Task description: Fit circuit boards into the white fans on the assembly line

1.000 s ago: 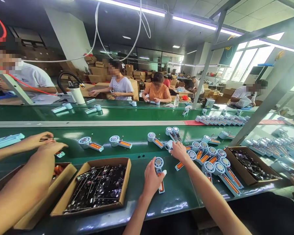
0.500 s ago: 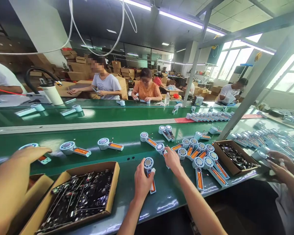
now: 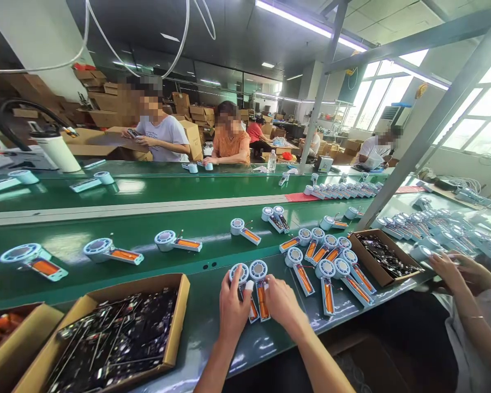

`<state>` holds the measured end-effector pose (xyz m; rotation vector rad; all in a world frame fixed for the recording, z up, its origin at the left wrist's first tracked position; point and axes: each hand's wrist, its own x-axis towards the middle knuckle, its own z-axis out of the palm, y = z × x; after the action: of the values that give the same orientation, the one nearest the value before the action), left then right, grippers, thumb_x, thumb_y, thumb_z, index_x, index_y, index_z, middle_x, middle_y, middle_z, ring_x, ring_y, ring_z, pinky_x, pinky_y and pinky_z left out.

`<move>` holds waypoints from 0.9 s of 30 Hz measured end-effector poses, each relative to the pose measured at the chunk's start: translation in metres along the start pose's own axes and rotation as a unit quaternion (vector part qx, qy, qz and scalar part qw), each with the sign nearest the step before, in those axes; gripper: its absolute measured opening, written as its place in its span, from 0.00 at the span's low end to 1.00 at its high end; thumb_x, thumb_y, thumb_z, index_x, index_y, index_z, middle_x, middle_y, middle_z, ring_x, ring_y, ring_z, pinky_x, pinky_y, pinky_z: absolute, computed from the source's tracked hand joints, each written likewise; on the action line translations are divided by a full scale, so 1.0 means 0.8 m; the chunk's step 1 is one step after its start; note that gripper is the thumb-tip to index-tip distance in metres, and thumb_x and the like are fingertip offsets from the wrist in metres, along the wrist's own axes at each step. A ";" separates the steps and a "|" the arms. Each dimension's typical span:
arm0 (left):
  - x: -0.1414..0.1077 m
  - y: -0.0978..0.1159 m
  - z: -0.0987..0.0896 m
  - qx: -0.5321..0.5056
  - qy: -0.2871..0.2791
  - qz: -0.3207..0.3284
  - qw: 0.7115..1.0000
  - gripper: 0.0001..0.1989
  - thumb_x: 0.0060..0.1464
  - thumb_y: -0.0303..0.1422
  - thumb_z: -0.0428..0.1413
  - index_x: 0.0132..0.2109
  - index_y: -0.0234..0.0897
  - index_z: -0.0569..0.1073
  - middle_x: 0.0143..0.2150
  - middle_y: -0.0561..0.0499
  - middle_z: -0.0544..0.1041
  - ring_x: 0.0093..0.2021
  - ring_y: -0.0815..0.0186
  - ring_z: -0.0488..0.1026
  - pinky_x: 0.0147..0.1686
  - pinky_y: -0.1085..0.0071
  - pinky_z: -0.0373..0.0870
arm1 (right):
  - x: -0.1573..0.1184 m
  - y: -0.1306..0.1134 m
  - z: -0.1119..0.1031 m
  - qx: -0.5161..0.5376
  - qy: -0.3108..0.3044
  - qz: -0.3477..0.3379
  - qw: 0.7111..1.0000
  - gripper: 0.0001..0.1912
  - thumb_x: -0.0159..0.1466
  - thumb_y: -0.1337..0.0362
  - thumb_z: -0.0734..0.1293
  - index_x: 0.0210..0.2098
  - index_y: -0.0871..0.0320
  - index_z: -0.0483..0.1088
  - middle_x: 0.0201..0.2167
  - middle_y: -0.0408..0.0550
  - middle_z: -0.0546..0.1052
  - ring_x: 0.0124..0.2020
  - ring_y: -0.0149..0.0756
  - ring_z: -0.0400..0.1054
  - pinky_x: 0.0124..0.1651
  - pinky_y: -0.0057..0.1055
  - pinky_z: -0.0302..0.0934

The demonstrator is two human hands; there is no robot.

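Observation:
Two light-blue handheld fans stand out near the bench's front edge, side by side, with round grille heads and open handles. My left hand [image 3: 233, 305] is closed around the left fan [image 3: 239, 273], fingers over its head and a white-tipped thumb at the handle, which it partly hides. My right hand [image 3: 285, 305] grips the right fan [image 3: 258, 269] by the side of its handle, where an orange strip shows. Just right of my right hand lies another fan [image 3: 293, 255], beside a cluster of several similar fans [image 3: 324, 267].
A cardboard box [image 3: 179, 322] of dark circuit parts stands left of my hands, another box [image 3: 45, 327] beyond it. More fans [image 3: 167, 239] lie along the green belt [image 3: 123, 224]. At right are a parts box [image 3: 387, 281], a slanted post [image 3: 417, 131] and a co-worker's hands [image 3: 454, 267].
My right hand has brought a fan down and left, beside the one in my left hand. A co-worker's arm at far left has withdrawn, leaving a fan on the belt. The view has shifted slightly.

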<state>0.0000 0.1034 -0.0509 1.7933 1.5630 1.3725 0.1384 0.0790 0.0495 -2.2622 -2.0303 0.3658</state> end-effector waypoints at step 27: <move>0.003 0.021 0.001 0.096 0.013 0.124 0.988 0.28 0.60 0.41 0.56 0.64 0.36 0.64 0.69 0.32 0.56 0.68 0.39 0.56 0.62 0.40 0.60 | -0.033 0.108 0.039 -0.074 0.215 -0.059 0.972 0.35 0.60 0.80 0.62 0.64 0.50 0.61 0.59 0.57 0.67 0.59 0.50 0.65 0.58 0.46 0.65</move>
<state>0.0092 0.1010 -0.0364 2.1555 1.5732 1.3973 0.2126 0.0393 0.0039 -2.0498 -1.9942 -0.2716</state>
